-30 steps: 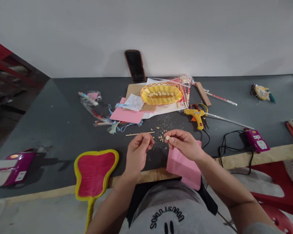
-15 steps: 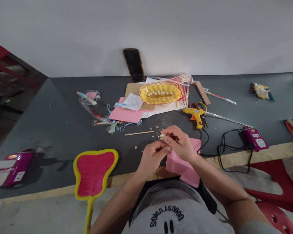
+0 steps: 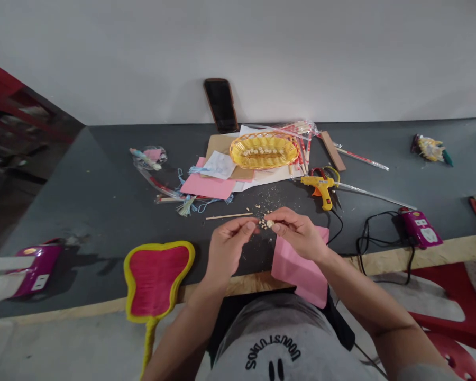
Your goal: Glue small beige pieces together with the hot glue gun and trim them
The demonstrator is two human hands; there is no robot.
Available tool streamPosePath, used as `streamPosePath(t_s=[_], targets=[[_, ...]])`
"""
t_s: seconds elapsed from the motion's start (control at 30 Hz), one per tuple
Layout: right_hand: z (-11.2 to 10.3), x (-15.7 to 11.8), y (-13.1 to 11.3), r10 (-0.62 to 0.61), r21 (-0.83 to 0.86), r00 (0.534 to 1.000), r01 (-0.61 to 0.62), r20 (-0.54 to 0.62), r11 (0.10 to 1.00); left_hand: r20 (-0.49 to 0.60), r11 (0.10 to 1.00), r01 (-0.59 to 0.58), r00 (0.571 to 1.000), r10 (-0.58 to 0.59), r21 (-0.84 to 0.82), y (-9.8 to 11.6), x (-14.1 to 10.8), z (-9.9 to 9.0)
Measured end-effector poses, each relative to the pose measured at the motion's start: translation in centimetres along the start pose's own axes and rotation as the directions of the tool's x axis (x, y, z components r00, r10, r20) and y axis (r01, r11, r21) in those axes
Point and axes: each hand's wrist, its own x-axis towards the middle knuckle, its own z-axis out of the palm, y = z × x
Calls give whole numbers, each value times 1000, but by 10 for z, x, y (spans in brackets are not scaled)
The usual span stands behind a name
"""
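Note:
Close to the table's front edge, my right hand point(image 3: 297, 235) pinches a small cream-coloured crumbly piece point(image 3: 269, 224) between thumb and fingertips. Left of it, a short gap away, my left hand point(image 3: 230, 242) is closed in a pinch. Its fingertips are slightly blurred, and whatever they hold is too small to make out. Loose pale bits point(image 3: 264, 218) and fine crumbs lie on the dark table beyond my fingers. A thin wooden stick point(image 3: 229, 216) lies just past my left hand. Pink paper point(image 3: 301, 267) hangs over the edge beneath my right wrist.
A yellow basket point(image 3: 264, 151) with small pale pieces sits on papers at the back. To the right are a yellow glue gun point(image 3: 321, 186), scissors, a wooden block point(image 3: 333, 151) and a corded purple power box point(image 3: 420, 227). A pink-and-yellow paddle shape point(image 3: 154, 280) stands at front left.
My hands have come apart; the left has moved left, away from the right. The cream piece in my right fingertips now shows more. The view has shifted slightly.

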Motion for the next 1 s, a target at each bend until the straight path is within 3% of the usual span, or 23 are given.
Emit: streamPosePath(t_s=[0.17,0.27,0.4,0.57,0.7,0.77,0.87,0.93,1.0], targets=[[1,4,-6,-139,-222,988,152,73,963,95,1000,-2,995,-1,30,-3,-2,6],[1,6,-9,-232,-388,960,276,158,879,122,998,-29,992,22,56,-3,-1,1],[-4,14,-16,-335,-469,909,415,248,780,142,993,-71,988,57,94,-4,1,-9],[-33,52,-19,-304,-517,946,316,112,795,55,996,-62,997,59,60,-7,5,-19],[-69,105,-14,-199,-602,974,97,-106,793,18,999,-38,999,38,6,-11,11,-23],[-83,132,-11,-138,-706,983,13,-121,709,-10,1000,-23,1000,23,-10,-14,14,-24],[-94,166,-8,-16,-902,999,-30,-41,432,-37,999,-17,999,16,-29,-16,18,-26],[-95,182,-5,29,-942,1000,-18,-9,335,-48,999,-20,999,17,-47,-16,20,-28],[-93,195,-1,57,-955,998,-15,2,297,-60,997,-17,998,13,-75,-16,21,-28]])
